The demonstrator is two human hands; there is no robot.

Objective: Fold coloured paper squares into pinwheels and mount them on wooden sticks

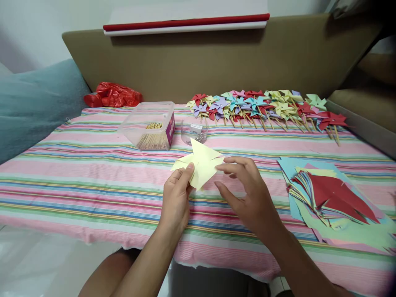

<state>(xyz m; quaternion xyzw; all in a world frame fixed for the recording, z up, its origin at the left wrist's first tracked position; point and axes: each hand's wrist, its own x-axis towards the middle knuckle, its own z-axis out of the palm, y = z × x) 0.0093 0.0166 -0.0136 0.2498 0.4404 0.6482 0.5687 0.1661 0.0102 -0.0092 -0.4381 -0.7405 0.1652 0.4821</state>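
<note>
A: How's the light?
B: Soft, moderately bright. The pale paper pinwheel (206, 165) in the left hand (175, 198) catches most of it, its surface nearly washed out.
A: Coming from where?
B: Above, judging by the shadow band on the backrest (216, 66), under the rolls (185, 24) far beyond both hands.
A: Any glare?
B: A sheen on the floor (27, 264), down to the left of the left hand. The right forearm (293, 251) looks dimmer than the left one.
A: Sharpness?
B: The left hand (175, 198) reads fairly clearly. Far to the right of the right hand (247, 189), the edge turns dark and smeary, with wide-angle stretch.
</note>
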